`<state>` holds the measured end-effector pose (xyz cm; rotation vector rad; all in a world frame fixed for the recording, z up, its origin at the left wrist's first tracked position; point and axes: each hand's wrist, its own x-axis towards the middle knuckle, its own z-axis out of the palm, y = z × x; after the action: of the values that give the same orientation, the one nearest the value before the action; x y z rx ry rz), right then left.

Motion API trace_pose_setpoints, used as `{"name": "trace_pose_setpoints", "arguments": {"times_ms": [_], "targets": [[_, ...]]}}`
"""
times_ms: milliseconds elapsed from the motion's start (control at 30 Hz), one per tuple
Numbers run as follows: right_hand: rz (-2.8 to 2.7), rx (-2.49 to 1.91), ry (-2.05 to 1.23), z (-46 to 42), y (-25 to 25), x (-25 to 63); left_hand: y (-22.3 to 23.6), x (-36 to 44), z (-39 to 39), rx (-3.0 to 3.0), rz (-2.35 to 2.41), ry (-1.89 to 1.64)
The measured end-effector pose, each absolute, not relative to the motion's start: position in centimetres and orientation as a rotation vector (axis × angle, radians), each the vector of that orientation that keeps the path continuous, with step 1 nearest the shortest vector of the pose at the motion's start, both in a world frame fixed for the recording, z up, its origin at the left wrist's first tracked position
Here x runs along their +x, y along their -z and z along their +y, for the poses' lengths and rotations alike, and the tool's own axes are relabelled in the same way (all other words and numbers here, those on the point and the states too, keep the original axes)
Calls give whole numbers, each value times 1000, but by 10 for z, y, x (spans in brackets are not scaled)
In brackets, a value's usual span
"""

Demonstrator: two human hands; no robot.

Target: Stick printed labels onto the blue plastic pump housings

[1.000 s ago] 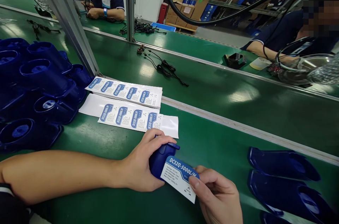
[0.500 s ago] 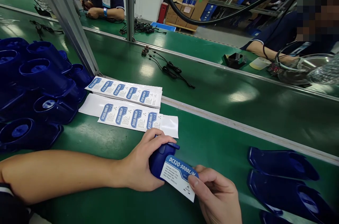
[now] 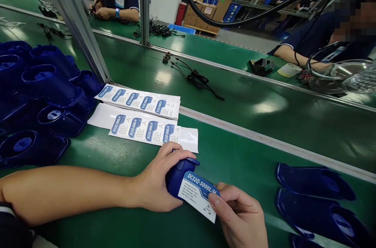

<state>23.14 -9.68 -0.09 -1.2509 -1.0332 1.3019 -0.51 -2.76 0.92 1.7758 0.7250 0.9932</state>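
Note:
My left hand is wrapped round a dark blue plastic housing that rests on the green table near the front edge. My right hand pinches the lower right corner of a white and blue label printed "DCS2Q-5000L/H", which lies against the housing's side. Just beyond my left hand lie two sheets of the same labels, one behind the other.
A heap of blue housings fills the left. More blue housings lie at the right front. A metal post rises at the left. A black cable lies on the green conveyor belt. Other people work across the belt.
The label has slid slightly lower and closer against the housing. The black cable on the conveyor has travelled to the right. My hands have hardly moved.

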Motion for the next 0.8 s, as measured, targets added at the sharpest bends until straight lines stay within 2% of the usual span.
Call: {"name": "trace_pose_setpoints", "arguments": {"times_ms": [800], "targets": [[-1060,-1287,-1254,-95,-2,228,-10,-5,-29,1780,720,-994]]}}
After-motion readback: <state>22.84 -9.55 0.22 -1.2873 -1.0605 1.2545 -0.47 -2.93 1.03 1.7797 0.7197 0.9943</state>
